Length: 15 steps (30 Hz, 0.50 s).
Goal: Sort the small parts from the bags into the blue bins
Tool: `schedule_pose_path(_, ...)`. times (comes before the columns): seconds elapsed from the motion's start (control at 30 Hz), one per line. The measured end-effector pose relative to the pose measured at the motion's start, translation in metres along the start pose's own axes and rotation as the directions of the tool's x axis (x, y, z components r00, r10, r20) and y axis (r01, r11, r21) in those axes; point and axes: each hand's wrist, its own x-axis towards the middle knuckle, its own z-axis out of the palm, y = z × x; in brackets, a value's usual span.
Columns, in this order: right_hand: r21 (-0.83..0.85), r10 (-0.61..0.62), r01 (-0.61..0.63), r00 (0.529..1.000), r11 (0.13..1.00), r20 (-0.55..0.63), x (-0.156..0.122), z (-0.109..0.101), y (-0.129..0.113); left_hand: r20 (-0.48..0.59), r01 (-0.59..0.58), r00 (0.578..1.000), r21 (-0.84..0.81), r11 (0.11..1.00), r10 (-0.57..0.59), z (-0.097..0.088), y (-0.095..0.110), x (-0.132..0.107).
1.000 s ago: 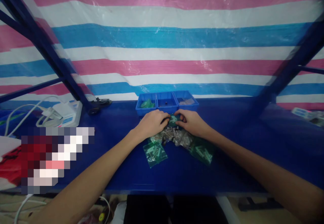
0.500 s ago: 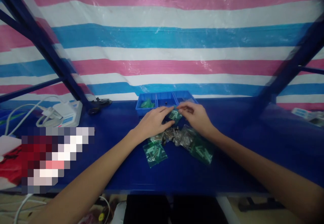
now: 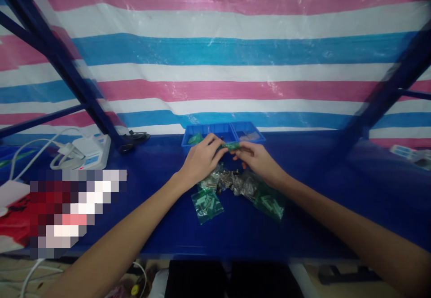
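My left hand (image 3: 201,160) and my right hand (image 3: 258,162) meet above the blue table, each pinching one end of a small green packet (image 3: 231,146) held just in front of a blue three-compartment tray (image 3: 222,133). Below the hands lies a heap of small clear and green bags (image 3: 235,186) holding little metal parts. One green bag (image 3: 206,204) lies at the heap's left, another (image 3: 270,203) at its right. The tray's left compartment holds green pieces (image 3: 194,139).
A white power strip (image 3: 90,151) with white cables sits at the left of the blue table (image 3: 330,199). Dark blue frame bars (image 3: 63,64) slant up on both sides. A striped pink, white and blue tarp (image 3: 215,64) closes the back. Another strip (image 3: 409,154) lies far right.
Both hands lifted from the heap with the small green packet and now hold it higher, close to the tray's front edge, pinched between them.
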Motion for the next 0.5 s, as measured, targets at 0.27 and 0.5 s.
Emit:
schedule_pose_path(0.27, -0.337, -0.118, 0.099, 0.992, 0.936, -0.038, -0.002, 0.0008, -0.0006, -0.019, 0.02, 1.0, -0.105, 0.994, -0.022, -0.003, 0.0037, 0.0004)
schedule_pose_path(0.5, -0.237, -0.203, 0.179, 0.976, 0.955, -0.081, -0.0039, -0.0016, -0.0093, 0.073, -0.058, 0.995, -0.08, 0.995, 0.063, -0.003, 0.0076, -0.0007)
